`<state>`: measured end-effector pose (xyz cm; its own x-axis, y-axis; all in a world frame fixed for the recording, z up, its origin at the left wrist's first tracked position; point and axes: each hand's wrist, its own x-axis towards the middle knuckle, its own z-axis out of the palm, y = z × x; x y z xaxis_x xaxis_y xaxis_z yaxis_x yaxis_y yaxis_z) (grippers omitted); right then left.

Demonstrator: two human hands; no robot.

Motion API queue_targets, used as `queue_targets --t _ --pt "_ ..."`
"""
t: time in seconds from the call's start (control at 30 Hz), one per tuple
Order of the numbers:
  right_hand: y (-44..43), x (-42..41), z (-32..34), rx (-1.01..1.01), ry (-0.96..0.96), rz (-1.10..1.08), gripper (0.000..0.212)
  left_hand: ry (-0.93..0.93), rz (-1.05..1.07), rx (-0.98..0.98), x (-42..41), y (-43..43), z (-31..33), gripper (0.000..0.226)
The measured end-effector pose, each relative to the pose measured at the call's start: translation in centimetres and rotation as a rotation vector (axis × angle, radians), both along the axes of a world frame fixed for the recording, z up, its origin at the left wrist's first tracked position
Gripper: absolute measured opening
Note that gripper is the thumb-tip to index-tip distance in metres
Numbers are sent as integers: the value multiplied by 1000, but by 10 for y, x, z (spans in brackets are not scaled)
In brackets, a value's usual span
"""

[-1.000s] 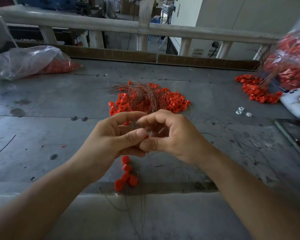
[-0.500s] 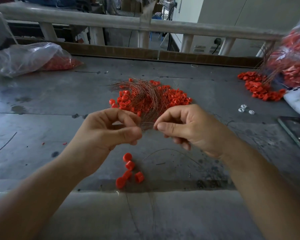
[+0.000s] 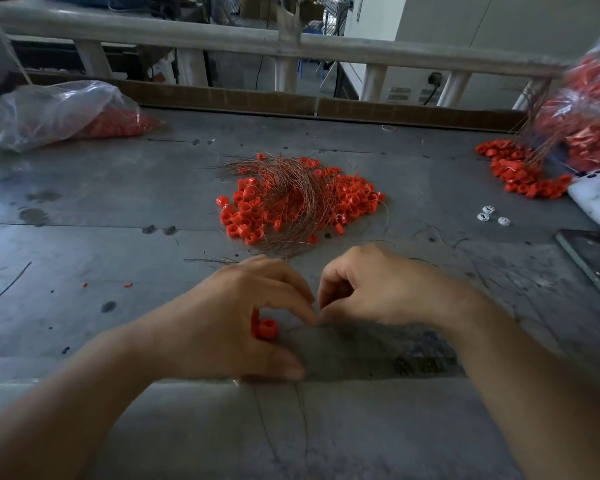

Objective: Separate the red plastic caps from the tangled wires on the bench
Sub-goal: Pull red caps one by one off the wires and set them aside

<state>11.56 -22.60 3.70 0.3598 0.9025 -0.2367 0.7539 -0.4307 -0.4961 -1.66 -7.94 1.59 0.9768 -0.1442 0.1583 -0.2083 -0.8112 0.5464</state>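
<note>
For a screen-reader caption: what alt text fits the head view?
Two bare hands, left hand and right hand, work low over a grey bench, a red cap beside the left fingers. Behind lies a pile of red caps tangled with thin wires.

a clear plastic bag (image 3: pixel 49 112) lies at ten o'clock, a white device (image 3: pixel 594 199) at three o'clock beside three small white bits (image 3: pixel 489 216), a dark flat panel (image 3: pixel 593 258) just below.

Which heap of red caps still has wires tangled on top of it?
The central heap of red plastic caps, just beyond both hands, carries the thin brownish wire bundle. The bagged red caps far left show none.
</note>
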Motion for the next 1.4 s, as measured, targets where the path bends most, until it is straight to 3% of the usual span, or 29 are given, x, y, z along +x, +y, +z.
queue_targets --t 0.13,0.23,0.37,0.6,0.77,0.97,1.07,1.13,1.27,1.33,1.4 --pt "0 -1 0 5 -7 -3 12 125 -92 11 -3 2 0 52" --pt "0 0 0 13 -13 -6 11 83 -74 69 1 -1 -6 46" --pt "0 2 1 43 -3 -23 14 45 32 100 2 -6 -11 9" --pt "-2 5 1 197 -59 -70 19 7 170 183 3 -11 -11 23" --pt "2 -1 -2 78 -4 38 67 -45 288 198 5 -9 -10 16" --pt "2 -2 -2 69 2 49 73 -2 245 151 4 -6 -6 20" --pt "1 -1 -1 115 -19 31 60 165 166 116 3 -1 0 26" --pt "1 0 -1 179 -35 10 55 247 154 -9 1 5 5 26" --pt "-2 5 0 382 -53 -81 20 -29 484 -285 5 21 4 40" --pt "-2 8 2 502 -43 -150 4 -167 670 -173 13 28 -2 44" --pt "-3 11 5 625 -21 -221 12 -202 771 -54 23 36 -9 32"
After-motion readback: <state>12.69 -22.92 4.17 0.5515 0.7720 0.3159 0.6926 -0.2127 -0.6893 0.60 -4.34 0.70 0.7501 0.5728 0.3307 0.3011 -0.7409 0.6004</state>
